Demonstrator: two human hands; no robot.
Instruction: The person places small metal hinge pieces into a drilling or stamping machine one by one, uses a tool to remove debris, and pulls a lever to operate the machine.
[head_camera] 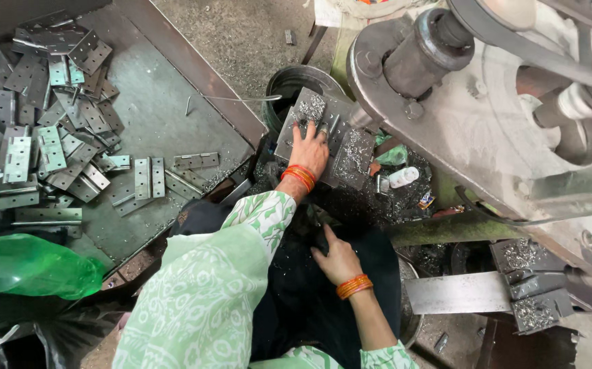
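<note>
My left hand (pixel 307 147), with orange bangles at the wrist, reaches forward and lies palm down on a grey metal fixture plate (pixel 350 154) strewn with metal shavings. Its fingertips press on a small metal piece at the plate's far side. My right hand (pixel 337 258), also wearing orange bangles, rests low on dark cloth over my lap. Its fingers curl into the dark fabric and are partly hidden. Neither hand visibly lifts anything. A green and white patterned sleeve (pixel 241 246) covers my left arm.
A heap of flat steel hinges (pixel 43 130) lies on a dark metal tray (pixel 166 102) at the left. A green plastic bottle (pixel 33 263) lies at lower left. A black bucket (pixel 289 82) stands behind the plate. A large press machine (pixel 487 109) fills the right.
</note>
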